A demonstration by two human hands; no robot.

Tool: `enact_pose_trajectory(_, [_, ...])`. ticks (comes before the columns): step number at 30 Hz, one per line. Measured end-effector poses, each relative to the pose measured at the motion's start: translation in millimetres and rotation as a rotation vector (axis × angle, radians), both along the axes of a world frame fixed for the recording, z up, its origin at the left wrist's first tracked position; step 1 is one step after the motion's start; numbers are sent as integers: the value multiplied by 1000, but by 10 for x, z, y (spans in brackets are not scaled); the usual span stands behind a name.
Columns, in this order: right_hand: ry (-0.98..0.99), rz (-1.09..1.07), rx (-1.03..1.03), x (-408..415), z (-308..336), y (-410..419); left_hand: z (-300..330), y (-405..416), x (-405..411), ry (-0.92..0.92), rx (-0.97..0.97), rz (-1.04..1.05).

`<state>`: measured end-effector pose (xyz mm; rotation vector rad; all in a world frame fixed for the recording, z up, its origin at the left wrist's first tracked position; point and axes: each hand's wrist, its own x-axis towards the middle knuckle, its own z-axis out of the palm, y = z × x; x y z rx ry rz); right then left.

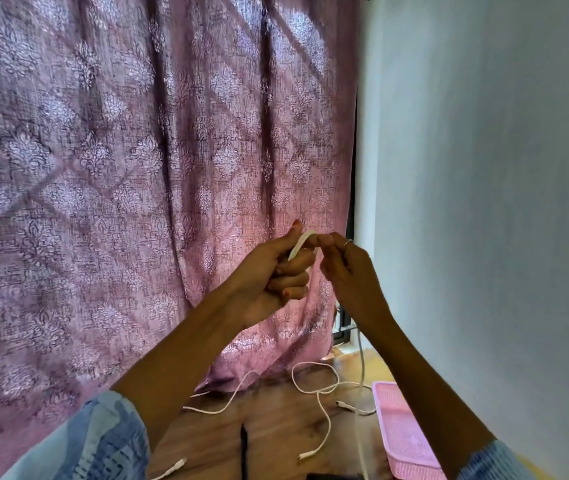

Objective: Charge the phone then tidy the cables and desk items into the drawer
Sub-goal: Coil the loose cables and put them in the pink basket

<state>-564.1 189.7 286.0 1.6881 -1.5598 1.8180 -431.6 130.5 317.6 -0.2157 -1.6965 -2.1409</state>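
Above the desk [276, 410], before a pink curtain [137, 168], a white cable [299, 244] is held looped in the left hand [272, 278], fingers curled round it; its top is pinched by the right hand [349, 268]; 2 other white cables [324, 403] lie below, beside a pink basket [404, 434].

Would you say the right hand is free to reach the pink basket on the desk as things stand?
Probably not at once: the right hand is raised, pinching a white cable with the left hand. The pink basket lies unobstructed below it.
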Motion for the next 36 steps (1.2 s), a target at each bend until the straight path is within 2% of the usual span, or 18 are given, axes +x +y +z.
enact_pose_trajectory(3, [-158,104,62,109,-101,-47,58,91,-44,158,83,-25])
enact_pose_trajectory(6, [-104,141,234,230,-267,-54,146,82,-50,272,68,55])
enact_pose_trajectory(9, [-33,187,325,319,-385,-23,213,8,-14,296,13,216])
enact_pose_trajectory(12, [75,131,391,352,-341,72,218,-71,36,228,-225,466])
enact_pose_trajectory(15, [221,-4,424,346,-213,208,168,-150,65,123,-671,759])
enact_pose_trajectory(17, [255,-48,396,336,-106,294,132,-166,64,13,-858,826])
enact_pose_trajectory(18, [275,-79,375,328,-50,326,108,-167,69,-74,-879,792])
enact_pose_trajectory(20, [312,-164,313,290,70,373,45,-141,90,-256,-843,634])
enact_pose_trajectory(22, [314,-210,233,226,184,411,-14,-105,112,-321,-769,506])
enact_pose_trajectory(26, [286,-233,149,110,295,429,-48,-48,120,-225,-508,392])
enact_pose_trajectory(32, [138,-125,64,-16,176,332,-52,10,134,-160,-189,-32])
enact_pose_trajectory(34, [94,-101,34,-16,56,300,-59,35,124,-70,-82,-150])
enact_pose_trajectory(36, [2,-56,41,-12,-104,280,-71,88,83,35,-3,-180])
